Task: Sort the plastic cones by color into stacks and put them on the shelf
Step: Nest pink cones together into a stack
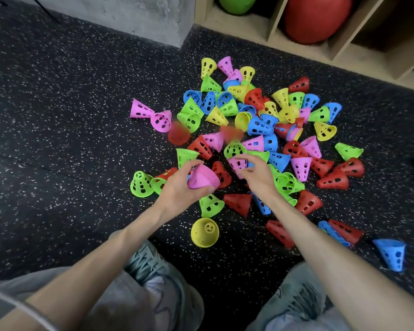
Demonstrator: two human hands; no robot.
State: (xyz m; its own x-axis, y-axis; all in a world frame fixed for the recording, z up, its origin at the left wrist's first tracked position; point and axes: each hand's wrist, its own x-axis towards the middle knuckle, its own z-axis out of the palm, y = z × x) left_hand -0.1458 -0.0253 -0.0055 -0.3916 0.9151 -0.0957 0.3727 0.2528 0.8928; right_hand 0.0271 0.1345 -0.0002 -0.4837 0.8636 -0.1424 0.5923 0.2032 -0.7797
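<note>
Your left hand (pixel 177 185) grips a nested stack of pink cones (pixel 204 177), fingers and thumb curled round its rim, the stack tilted with its open mouth toward you. Your right hand (pixel 255 174) hovers just right of the stack, its fingers loosely curled and pinching at a single pink cone (pixel 237 164) that sits in the near part of the pile; whether the fingertips have closed fully on it you cannot tell from here.

The rest of the loose cones (pixel 261 130) lie scattered on the dark speckled floor (pixel 58 115) in front of you: pink, green, blue, yellow and red all mixed, most on their sides. Two pink ones (pixel 151 114) lie at the left edge of the pile. A yellow cone (pixel 204 232) lies nearest you, mouth facing up toward the camera, and a blue cone (pixel 392 253) lies apart at the near right.

The wooden shelf (pixel 344 47) stands at the far right, holding a red ball (pixel 317 17) in one compartment and a green ball (pixel 237 3) in the one left of it. A grey concrete block (pixel 141 15) stands to the shelf's left.
</note>
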